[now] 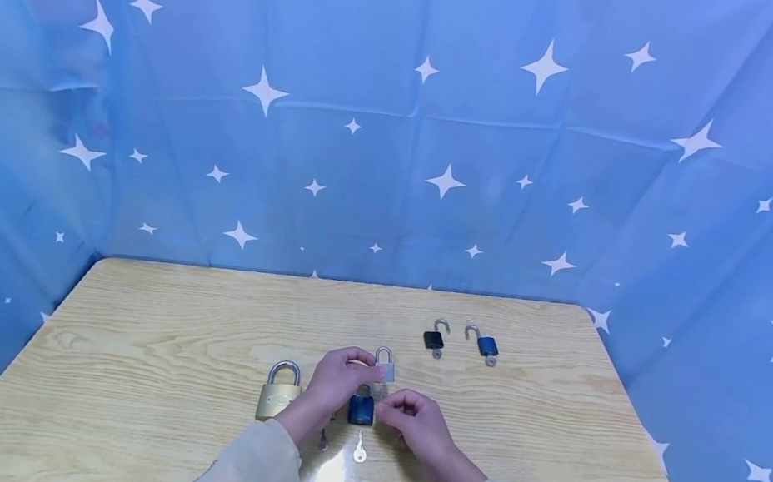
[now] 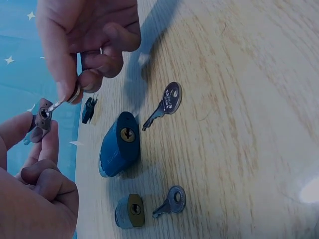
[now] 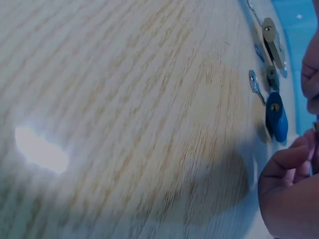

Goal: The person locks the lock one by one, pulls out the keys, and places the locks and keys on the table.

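"What does the left hand have?"

"On my screens, the left hand (image 1: 339, 381) pinches the silver padlock (image 1: 384, 370) by its body, lifted off the table (image 1: 185, 361). Its shackle points away, I judge so that the keyhole is within easy reach of the other hand."

"And the right?"

"I see the right hand (image 2: 92, 40) pinching a thin key (image 2: 56, 105). The tip is right at the keyhole; whether it sits inside, I can't tell. That fingertip hold probably helps with aiming."

"Why does the blue padlock (image 1: 361, 410) lie that way?"

"Its keyhole end faces the wearer, with a loose key (image 1: 360, 449) just in front, likely so I can read them as a pair."

"Anything farther off?"

"I make out the black padlock (image 1: 433, 339) and a smaller blue one (image 1: 488, 346), shackles open, perhaps set apart from the closed ones on purpose."
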Available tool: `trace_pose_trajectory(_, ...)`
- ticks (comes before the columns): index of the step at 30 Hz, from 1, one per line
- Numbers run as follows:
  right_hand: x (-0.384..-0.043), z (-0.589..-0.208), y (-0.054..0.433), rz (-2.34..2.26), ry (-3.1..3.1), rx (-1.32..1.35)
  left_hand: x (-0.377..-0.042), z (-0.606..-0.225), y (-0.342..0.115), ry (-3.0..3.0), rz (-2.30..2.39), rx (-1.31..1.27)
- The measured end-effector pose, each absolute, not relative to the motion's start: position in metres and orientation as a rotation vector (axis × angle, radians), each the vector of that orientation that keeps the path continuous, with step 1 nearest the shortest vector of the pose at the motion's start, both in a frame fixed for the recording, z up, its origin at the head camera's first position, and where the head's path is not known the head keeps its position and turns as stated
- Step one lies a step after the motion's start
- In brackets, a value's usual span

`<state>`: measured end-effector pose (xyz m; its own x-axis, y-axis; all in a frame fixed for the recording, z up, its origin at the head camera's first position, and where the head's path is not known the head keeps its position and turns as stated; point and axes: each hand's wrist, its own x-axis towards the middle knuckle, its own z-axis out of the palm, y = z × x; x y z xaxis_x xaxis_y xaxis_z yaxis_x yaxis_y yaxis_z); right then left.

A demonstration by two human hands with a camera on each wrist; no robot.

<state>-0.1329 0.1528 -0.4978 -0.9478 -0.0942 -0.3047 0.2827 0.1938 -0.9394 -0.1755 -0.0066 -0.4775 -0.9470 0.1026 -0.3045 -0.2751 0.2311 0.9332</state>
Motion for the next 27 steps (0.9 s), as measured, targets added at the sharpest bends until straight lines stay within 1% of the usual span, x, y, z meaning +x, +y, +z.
trace_pose_trajectory(6, -0.127, -0.493, 0.162, -1.722, 2.232, 0.051, -0.175, -0.477, -0.003, 2.249, 1.733, -0.179)
trace_pose_trajectory(10, -0.123, -0.488, 0.168, -1.626, 2.281, -0.006, -0.175, -0.476, 0.000, 2.364, 1.641, -0.112)
trace_pose_trajectory(17, -0.116, -0.482, 0.179, -1.471, 2.361, -0.036, -0.170, -0.480, 0.009, 2.584, 1.426, 0.057)
trace_pose_trajectory(27, -0.109, -0.480, 0.187, -1.396, 2.374, -0.054, -0.162, -0.485, 0.025, 2.792, 1.139, 0.038)
